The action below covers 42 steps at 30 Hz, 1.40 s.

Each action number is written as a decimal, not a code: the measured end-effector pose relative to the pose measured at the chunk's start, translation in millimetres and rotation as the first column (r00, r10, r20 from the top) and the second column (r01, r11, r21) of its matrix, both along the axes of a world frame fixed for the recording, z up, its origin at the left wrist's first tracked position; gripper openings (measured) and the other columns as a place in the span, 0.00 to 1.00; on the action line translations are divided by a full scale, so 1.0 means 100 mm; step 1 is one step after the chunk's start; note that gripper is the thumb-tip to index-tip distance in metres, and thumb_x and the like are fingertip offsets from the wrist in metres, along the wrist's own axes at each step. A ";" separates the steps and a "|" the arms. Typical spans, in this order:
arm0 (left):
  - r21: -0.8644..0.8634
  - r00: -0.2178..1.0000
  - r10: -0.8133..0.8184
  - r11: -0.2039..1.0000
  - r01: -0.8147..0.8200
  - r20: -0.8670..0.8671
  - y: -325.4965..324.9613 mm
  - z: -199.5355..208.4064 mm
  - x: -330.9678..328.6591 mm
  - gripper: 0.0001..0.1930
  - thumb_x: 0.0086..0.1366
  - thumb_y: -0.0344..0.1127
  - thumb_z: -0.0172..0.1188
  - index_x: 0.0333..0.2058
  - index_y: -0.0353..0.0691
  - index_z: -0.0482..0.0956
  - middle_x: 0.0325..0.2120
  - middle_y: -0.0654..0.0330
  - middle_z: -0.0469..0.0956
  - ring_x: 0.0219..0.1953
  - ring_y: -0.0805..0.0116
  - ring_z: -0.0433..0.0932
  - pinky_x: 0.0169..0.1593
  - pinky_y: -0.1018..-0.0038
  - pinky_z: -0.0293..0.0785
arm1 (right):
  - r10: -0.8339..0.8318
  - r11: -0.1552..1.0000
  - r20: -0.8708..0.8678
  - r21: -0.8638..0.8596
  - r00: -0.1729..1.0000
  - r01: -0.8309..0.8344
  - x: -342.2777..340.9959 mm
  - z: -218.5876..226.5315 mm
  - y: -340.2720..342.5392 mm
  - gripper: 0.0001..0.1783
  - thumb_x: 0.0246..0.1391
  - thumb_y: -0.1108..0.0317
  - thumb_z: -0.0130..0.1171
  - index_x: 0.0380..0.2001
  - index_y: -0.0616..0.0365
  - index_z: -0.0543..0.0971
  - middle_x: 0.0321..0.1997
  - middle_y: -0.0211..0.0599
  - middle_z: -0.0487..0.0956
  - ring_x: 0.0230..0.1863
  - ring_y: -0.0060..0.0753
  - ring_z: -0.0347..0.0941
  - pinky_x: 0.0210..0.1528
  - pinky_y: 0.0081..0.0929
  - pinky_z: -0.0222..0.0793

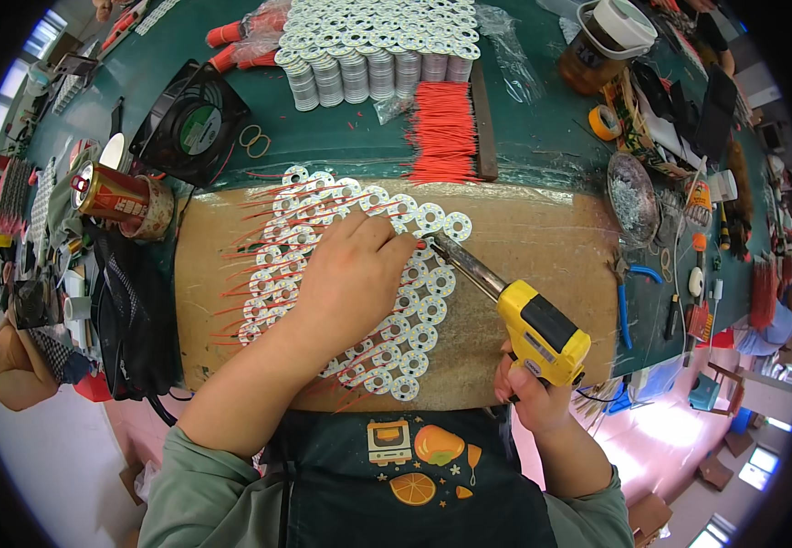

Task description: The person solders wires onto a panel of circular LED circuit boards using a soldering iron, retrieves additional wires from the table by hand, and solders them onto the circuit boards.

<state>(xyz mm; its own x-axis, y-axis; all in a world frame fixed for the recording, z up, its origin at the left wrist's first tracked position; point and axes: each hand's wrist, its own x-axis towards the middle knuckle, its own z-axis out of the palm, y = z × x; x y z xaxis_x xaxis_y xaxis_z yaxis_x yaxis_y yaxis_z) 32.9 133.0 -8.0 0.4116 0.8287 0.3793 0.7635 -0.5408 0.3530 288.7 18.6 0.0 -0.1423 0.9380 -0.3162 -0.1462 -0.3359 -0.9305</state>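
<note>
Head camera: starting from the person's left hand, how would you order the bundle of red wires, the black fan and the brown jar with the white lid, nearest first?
From the left hand, resting on the round white boards:
1. Bundle of red wires, straight ahead, slightly right.
2. Black fan, ahead to the left; only a little farther, a close call.
3. Brown jar with white lid, far right corner, clearly farthest.

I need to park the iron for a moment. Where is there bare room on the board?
The board is bare right of the discs, up to the pliers; a narrower bare strip runs along its left edge. The green mat behind is crowded with disc stacks, red wires and a fan.
</note>
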 end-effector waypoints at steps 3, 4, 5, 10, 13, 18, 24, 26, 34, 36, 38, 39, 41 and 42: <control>0.008 1.000 -0.004 1.000 0.004 0.009 0.00 0.00 0.00 0.09 0.53 0.25 0.63 0.34 0.40 0.82 0.28 0.60 0.75 0.35 0.60 0.76 0.41 0.66 0.74 | -0.005 1.000 0.017 -0.005 1.000 0.005 -0.01 0.01 0.00 0.23 0.56 0.63 0.62 0.49 0.67 0.68 0.21 0.35 0.70 0.19 0.26 0.66 0.23 0.25 0.66; 0.006 1.000 -0.008 1.000 0.008 0.007 0.01 -0.01 0.00 0.09 0.53 0.25 0.63 0.34 0.40 0.82 0.28 0.60 0.75 0.35 0.59 0.76 0.41 0.65 0.74 | -0.005 1.000 0.016 -0.006 1.000 0.005 -0.01 0.01 0.00 0.23 0.56 0.63 0.62 0.49 0.67 0.68 0.21 0.35 0.70 0.19 0.26 0.66 0.23 0.25 0.66; 0.004 1.000 -0.012 1.000 0.012 0.005 0.01 -0.01 0.00 0.09 0.53 0.25 0.63 0.34 0.40 0.82 0.28 0.59 0.75 0.35 0.59 0.76 0.41 0.65 0.74 | -0.003 1.000 0.031 -0.006 1.000 0.003 -0.01 0.01 0.00 0.23 0.56 0.63 0.62 0.48 0.67 0.68 0.21 0.35 0.70 0.19 0.26 0.66 0.23 0.25 0.66; 0.011 1.000 -0.010 1.000 0.010 0.000 0.01 -0.02 0.00 0.08 0.53 0.25 0.62 0.34 0.40 0.82 0.29 0.59 0.75 0.35 0.59 0.76 0.41 0.65 0.74 | 0.027 1.000 0.075 0.010 0.997 -0.028 0.00 0.00 0.00 0.22 0.57 0.64 0.61 0.48 0.67 0.68 0.21 0.35 0.70 0.19 0.26 0.66 0.23 0.25 0.66; 0.009 1.000 -0.010 1.000 0.010 -0.014 0.01 0.00 0.00 0.08 0.53 0.25 0.62 0.34 0.39 0.82 0.29 0.59 0.76 0.35 0.59 0.76 0.41 0.65 0.74 | 0.039 0.995 0.146 0.084 0.989 -0.052 0.03 -0.07 -0.03 0.22 0.58 0.63 0.60 0.48 0.67 0.68 0.21 0.35 0.70 0.19 0.25 0.66 0.24 0.24 0.66; 0.009 1.000 -0.015 1.000 0.015 -0.014 0.01 0.01 0.00 0.09 0.52 0.25 0.62 0.34 0.39 0.82 0.29 0.59 0.76 0.35 0.59 0.76 0.42 0.65 0.74 | 0.032 0.991 0.203 0.120 0.979 -0.058 0.05 -0.13 -0.07 0.23 0.58 0.62 0.61 0.48 0.67 0.68 0.22 0.35 0.71 0.20 0.25 0.67 0.24 0.24 0.66; -0.010 1.000 -0.013 1.000 0.013 -0.004 0.00 0.00 0.00 0.09 0.53 0.25 0.62 0.35 0.39 0.82 0.29 0.58 0.76 0.35 0.58 0.76 0.42 0.64 0.74 | -0.003 1.000 -0.032 0.014 0.999 0.004 0.03 -0.05 -0.04 0.33 0.55 0.59 0.65 0.58 0.66 0.66 0.21 0.33 0.68 0.20 0.25 0.66 0.25 0.25 0.66; -0.002 1.000 -0.015 1.000 0.015 0.011 0.00 0.01 0.00 0.09 0.53 0.25 0.62 0.35 0.39 0.82 0.29 0.57 0.75 0.35 0.57 0.76 0.41 0.63 0.73 | 0.002 1.000 -0.088 0.017 0.996 -0.001 0.04 -0.06 -0.04 0.35 0.54 0.59 0.66 0.60 0.65 0.65 0.22 0.32 0.68 0.21 0.25 0.66 0.25 0.25 0.65; -0.024 0.999 -0.005 1.000 0.004 -0.035 -0.02 0.01 0.01 0.10 0.54 0.24 0.62 0.37 0.39 0.80 0.32 0.57 0.76 0.37 0.56 0.75 0.44 0.64 0.72 | 0.122 0.992 -0.224 0.059 0.967 -0.112 0.06 -0.02 -0.08 0.12 0.53 0.76 0.63 0.39 0.57 0.73 0.34 0.31 0.73 0.36 0.24 0.68 0.38 0.26 0.66; -0.020 1.000 0.004 1.000 -0.005 -0.026 -0.02 0.01 0.02 0.10 0.54 0.24 0.62 0.36 0.39 0.80 0.32 0.57 0.76 0.38 0.56 0.75 0.44 0.64 0.72 | 0.123 0.992 -0.240 0.062 0.963 -0.111 0.06 -0.02 -0.10 0.11 0.54 0.76 0.63 0.39 0.57 0.73 0.34 0.31 0.73 0.36 0.24 0.68 0.37 0.26 0.66; 0.001 0.998 0.007 1.000 -0.007 0.057 -0.03 0.02 0.03 0.09 0.54 0.24 0.61 0.36 0.39 0.80 0.32 0.57 0.76 0.38 0.56 0.75 0.45 0.63 0.71 | 0.124 0.992 -0.255 0.064 0.959 -0.112 0.07 -0.03 -0.12 0.11 0.54 0.75 0.63 0.40 0.56 0.73 0.33 0.30 0.73 0.36 0.24 0.69 0.37 0.26 0.66; -0.001 0.998 0.006 1.000 -0.006 0.058 -0.03 0.03 0.02 0.09 0.54 0.24 0.61 0.36 0.39 0.80 0.32 0.57 0.76 0.38 0.56 0.75 0.45 0.63 0.71 | 0.120 0.992 -0.224 0.050 0.967 -0.112 0.09 -0.03 -0.14 0.10 0.55 0.74 0.63 0.39 0.56 0.73 0.32 0.30 0.73 0.34 0.23 0.69 0.35 0.25 0.66; 0.004 0.998 0.004 1.000 -0.004 0.059 -0.04 0.05 0.01 0.10 0.54 0.24 0.62 0.36 0.40 0.80 0.32 0.58 0.76 0.39 0.56 0.75 0.45 0.63 0.71 | 0.117 0.993 -0.192 0.038 0.974 -0.112 0.15 -0.06 -0.19 0.10 0.55 0.73 0.64 0.38 0.56 0.74 0.32 0.29 0.73 0.33 0.23 0.69 0.34 0.24 0.66; 0.004 0.998 0.004 1.000 -0.005 0.060 -0.05 0.06 0.00 0.10 0.54 0.24 0.62 0.36 0.40 0.80 0.32 0.58 0.76 0.39 0.56 0.75 0.45 0.63 0.71 | 0.115 0.993 -0.111 0.016 0.987 -0.113 0.17 -0.09 -0.24 0.26 0.53 0.64 0.67 0.50 0.59 0.67 0.30 0.29 0.71 0.31 0.23 0.67 0.33 0.25 0.66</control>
<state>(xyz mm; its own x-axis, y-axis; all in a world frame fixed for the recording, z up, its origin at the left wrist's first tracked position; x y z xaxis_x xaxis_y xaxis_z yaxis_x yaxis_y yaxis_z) 33.3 128.3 -2.4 0.3842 0.8290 0.4063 0.7435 -0.5388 0.3962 306.1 -5.1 -9.3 -0.2824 0.9166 -0.2829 -0.2110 -0.3471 -0.9138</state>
